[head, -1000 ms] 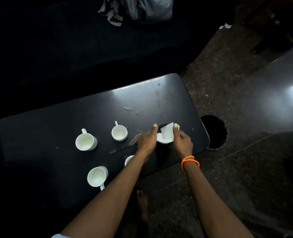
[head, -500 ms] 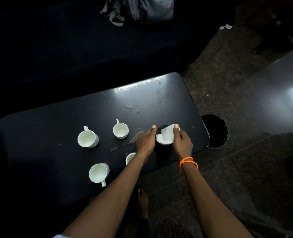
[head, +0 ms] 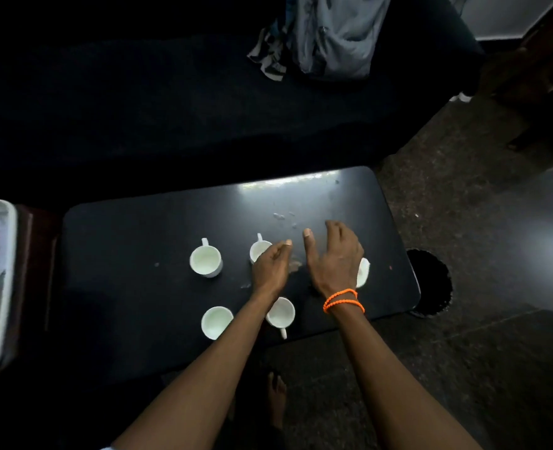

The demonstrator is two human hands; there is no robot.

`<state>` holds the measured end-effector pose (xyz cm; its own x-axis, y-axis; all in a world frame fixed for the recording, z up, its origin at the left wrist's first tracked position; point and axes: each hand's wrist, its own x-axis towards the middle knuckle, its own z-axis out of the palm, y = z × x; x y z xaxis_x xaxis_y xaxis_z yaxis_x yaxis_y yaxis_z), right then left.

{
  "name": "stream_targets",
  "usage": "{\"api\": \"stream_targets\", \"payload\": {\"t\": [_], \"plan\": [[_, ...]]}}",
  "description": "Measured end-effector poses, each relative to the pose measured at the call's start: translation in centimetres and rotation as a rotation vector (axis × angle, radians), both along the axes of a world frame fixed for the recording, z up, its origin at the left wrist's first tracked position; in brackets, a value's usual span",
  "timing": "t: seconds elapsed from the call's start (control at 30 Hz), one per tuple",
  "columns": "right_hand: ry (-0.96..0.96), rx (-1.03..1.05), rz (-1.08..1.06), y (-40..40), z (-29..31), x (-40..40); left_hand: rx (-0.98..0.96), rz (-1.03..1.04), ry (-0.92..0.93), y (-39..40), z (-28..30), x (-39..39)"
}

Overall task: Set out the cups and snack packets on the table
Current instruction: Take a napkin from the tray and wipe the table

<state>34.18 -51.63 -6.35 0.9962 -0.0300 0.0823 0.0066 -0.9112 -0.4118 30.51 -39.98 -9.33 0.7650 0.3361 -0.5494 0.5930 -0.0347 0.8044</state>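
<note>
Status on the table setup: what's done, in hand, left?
Done: four white cups stand on the black table; a white item lies by the right hand. In hand: nothing; left hand also empty. Left: snack packets, none visible on the table.

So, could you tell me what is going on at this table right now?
A person is setting out white cups on a dark table. Four cups stand upright: far-left cup, far-right cup, near-left cup and near-right cup. The left hand hovers loosely curled beside the far-right cup, holding nothing visible. The right hand is spread open above the table, partly covering a white object. A tray sits at the left edge.
</note>
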Motion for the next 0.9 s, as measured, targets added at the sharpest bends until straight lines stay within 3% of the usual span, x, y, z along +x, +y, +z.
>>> {"api": "stream_targets", "payload": {"t": [0.4,0.9], "plan": [[-0.04,0.076,0.457,18.8,0.9,-2.6,0.045,0.454,0.022,18.8,3.9,-6.0],[0.146,0.135,0.969,46.3,-0.2,-9.8,0.26,0.885,-0.004,44.5,3.5,-16.4]]}}
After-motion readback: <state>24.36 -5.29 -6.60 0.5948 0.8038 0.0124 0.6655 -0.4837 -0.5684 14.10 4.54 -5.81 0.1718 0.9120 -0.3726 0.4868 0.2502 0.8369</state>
